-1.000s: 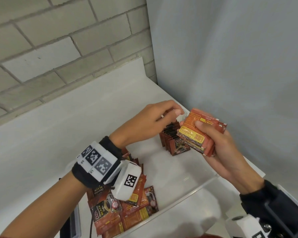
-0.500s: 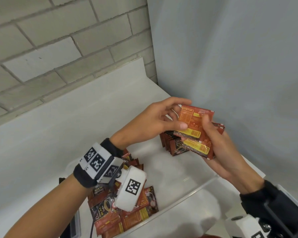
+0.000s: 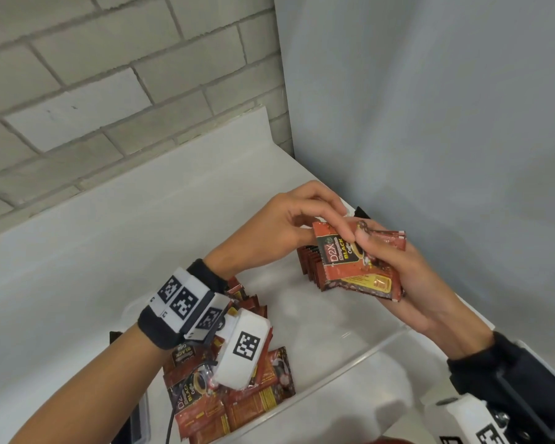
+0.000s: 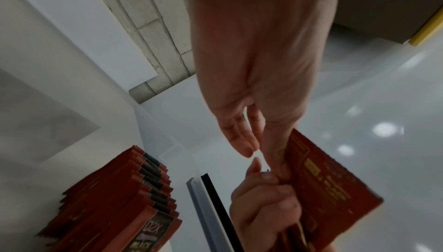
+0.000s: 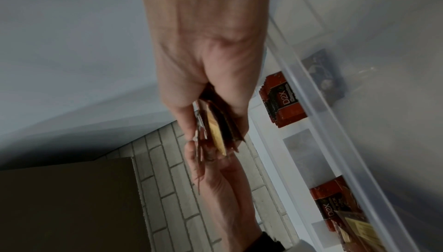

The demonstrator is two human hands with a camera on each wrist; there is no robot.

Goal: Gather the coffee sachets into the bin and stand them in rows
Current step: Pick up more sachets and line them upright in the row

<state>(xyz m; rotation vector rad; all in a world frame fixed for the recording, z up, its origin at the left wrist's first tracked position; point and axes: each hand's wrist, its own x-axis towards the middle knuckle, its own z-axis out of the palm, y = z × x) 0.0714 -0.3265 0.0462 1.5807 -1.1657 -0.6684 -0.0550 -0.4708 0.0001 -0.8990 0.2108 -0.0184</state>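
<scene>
My right hand [image 3: 394,270] grips a stack of red coffee sachets [image 3: 356,267] above the clear bin [image 3: 359,357]. My left hand [image 3: 302,222] pinches the top edge of the front sachet, whose D2X Black Coffee face shows. Behind the held stack, a row of sachets [image 3: 308,262] stands upright at the bin's far end; the same row [image 4: 124,199] appears in the left wrist view. Loose sachets [image 3: 231,402] lie in a heap at the bin's near left end. In the right wrist view the stack [image 5: 215,129] sits edge-on between thumb and fingers.
The bin stands on a white counter [image 3: 109,225] in a corner between a grey brick wall [image 3: 109,75] and a pale blue wall [image 3: 430,107]. A bare stretch of bin floor [image 3: 318,315] lies between the upright row and the heap.
My left hand came from the upright row to the held stack and took hold of its front sachet. That sachet has turned from its orange back to its printed front.
</scene>
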